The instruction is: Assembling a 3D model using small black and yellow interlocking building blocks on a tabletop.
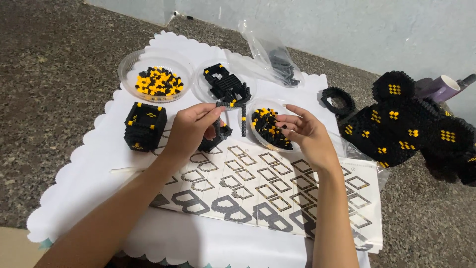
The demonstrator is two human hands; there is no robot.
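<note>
My left hand (191, 130) grips a thin black frame of small building bricks (231, 115) with a few yellow ones, held upright above the instruction sheet (277, 191). My right hand (303, 133) hovers over a clear dish of black and yellow bricks (267, 128), fingers pinched on a tiny black piece (284, 127). A small black brick part (216, 141) lies just under my left hand.
On the white scalloped mat (99, 168) stand a black brick cube (144, 126), a dish of loose black and yellow bricks (157, 82) and a dish with a black assembly (225, 82). A plastic bag (277, 59) lies behind. A large black brick model (406, 124) sits right, beside a purple mug (439, 88).
</note>
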